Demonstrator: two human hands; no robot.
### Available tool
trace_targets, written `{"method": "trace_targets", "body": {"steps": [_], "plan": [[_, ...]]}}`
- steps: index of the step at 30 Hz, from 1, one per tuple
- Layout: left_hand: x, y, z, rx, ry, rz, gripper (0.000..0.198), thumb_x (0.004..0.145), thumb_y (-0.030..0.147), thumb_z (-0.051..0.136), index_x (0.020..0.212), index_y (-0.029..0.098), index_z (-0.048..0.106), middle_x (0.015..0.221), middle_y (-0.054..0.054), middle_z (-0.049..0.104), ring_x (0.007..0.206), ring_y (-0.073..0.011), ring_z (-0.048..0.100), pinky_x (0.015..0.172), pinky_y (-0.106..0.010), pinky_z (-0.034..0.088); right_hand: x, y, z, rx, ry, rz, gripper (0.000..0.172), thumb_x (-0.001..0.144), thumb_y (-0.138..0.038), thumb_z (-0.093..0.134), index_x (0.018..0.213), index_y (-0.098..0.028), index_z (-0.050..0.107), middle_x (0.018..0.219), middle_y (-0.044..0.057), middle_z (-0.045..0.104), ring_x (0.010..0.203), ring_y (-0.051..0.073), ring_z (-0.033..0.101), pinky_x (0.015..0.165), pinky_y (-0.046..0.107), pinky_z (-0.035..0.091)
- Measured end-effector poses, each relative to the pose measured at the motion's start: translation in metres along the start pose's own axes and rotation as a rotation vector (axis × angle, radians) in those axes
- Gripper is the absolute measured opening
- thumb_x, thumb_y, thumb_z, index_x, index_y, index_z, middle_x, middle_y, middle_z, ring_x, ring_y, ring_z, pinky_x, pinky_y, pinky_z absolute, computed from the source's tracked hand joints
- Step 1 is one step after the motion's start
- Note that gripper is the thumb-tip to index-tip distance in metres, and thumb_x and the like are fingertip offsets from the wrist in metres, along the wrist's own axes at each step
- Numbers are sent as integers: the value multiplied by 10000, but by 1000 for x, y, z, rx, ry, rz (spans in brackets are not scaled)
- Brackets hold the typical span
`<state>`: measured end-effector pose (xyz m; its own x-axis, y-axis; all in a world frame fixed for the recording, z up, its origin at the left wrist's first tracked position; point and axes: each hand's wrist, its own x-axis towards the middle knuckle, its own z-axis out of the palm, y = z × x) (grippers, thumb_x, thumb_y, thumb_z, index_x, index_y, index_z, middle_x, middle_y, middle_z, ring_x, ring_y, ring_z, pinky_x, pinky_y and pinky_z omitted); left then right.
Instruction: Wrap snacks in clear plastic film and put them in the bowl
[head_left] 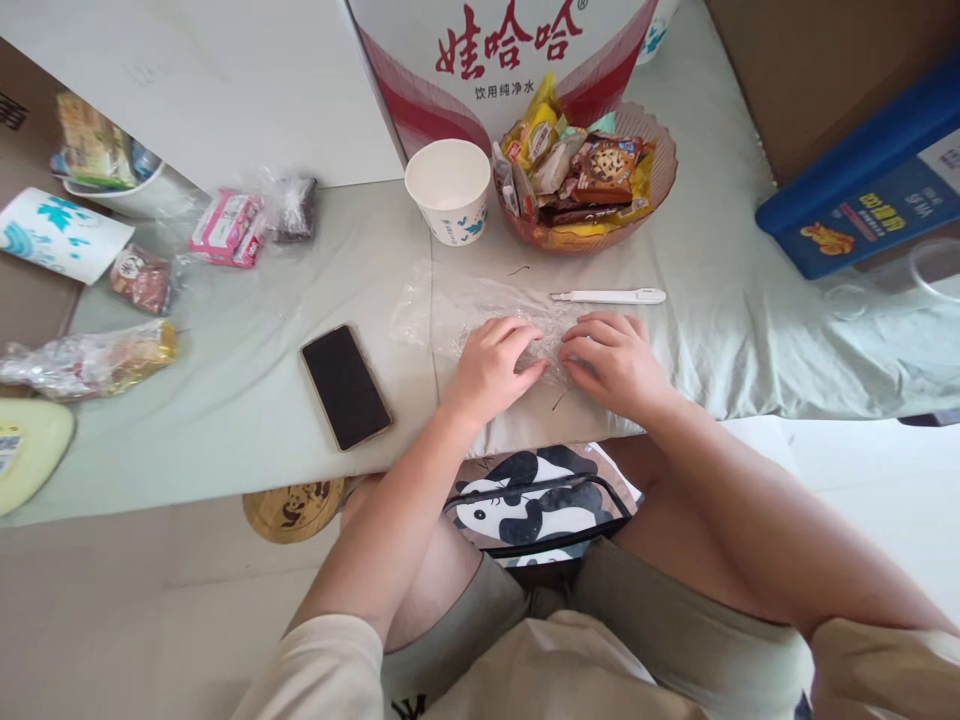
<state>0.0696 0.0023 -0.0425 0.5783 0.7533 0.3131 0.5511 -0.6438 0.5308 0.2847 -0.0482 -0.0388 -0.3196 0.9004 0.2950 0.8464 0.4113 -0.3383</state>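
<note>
A crinkled clear plastic bag [487, 300] lies flat on the cloth-covered table in front of me. My left hand [493, 365] has its curled fingers on the bag's near part, thumb toward the right. Facing it, my right hand [619, 362] bends its fingers onto the same plastic, a small gap apart from the left. Part of the bag is hidden under both hands. Just beyond my right fingers rests a white utility knife [609, 297]. A black-screened phone [346, 387] lies to the left of my left hand.
Behind the bag stand a white paper cup [448, 190] and a pink bowl [664, 190] of wrapped snacks. Wrapped packets, including a pink one [227, 228], and a tipped paper cup [64, 235] lie left. A blue box [862, 190] stands right. Large cartons [502, 60] line the back.
</note>
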Motion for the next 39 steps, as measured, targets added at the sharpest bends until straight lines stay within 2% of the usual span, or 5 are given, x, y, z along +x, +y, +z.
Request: {"method": "trace_targets", "body": {"steps": [4, 9, 14, 17, 39], "plan": [[-1, -2, 1, -7, 44, 14, 187, 918, 233, 706, 1099, 187, 697, 1129, -88, 735, 1115, -235, 675, 993, -384, 535, 2, 2, -4, 82, 29, 10, 177, 960, -213, 497, 966, -213, 674, 960, 77, 756, 978, 254, 682, 898, 410, 432], [1, -4, 3, 3, 114, 26, 119, 982, 242, 597, 927, 187, 687, 1037, -81, 733, 989, -211, 680, 899, -359, 544, -1, -3, -6, 141, 27, -75, 404, 886, -366, 620, 1259, -212, 616, 1315, 138, 685, 1250, 341, 610, 1013, 479, 435], [0, 3, 1, 35, 76, 49, 111, 938, 288, 664, 989, 194, 694, 1088, -87, 729, 1056, -232, 678, 966, -386, 526, 3, -6, -2, 114, 115, 58, 128, 963, -244, 523, 977, -237, 651, 1064, 85, 760, 1090, 278, 698, 964, 426, 479], [-2, 7, 1, 106, 38, -6, 392, 860, 349, 771, 1209, 207, 664, 1266, -120, 691, 1265, -296, 620, 1119, -457, 458, 4, -4, -4, 139, 118, 107, 114, 948, -226, 520, 922, -237, 631, 927, 62, 759, 911, 254, 723, 895, 408, 511], [-1, 7, -8, 180, -140, -280, 484, 911, 272, 688, 1387, 223, 617, 1536, -127, 570, 1530, -327, 423, 1278, -537, 307, -7, 14, 0, 99, -61, -151, 270, 810, -55, 508, 889, -220, 706, 1189, 78, 753, 1045, 256, 706, 944, 438, 470]]}}
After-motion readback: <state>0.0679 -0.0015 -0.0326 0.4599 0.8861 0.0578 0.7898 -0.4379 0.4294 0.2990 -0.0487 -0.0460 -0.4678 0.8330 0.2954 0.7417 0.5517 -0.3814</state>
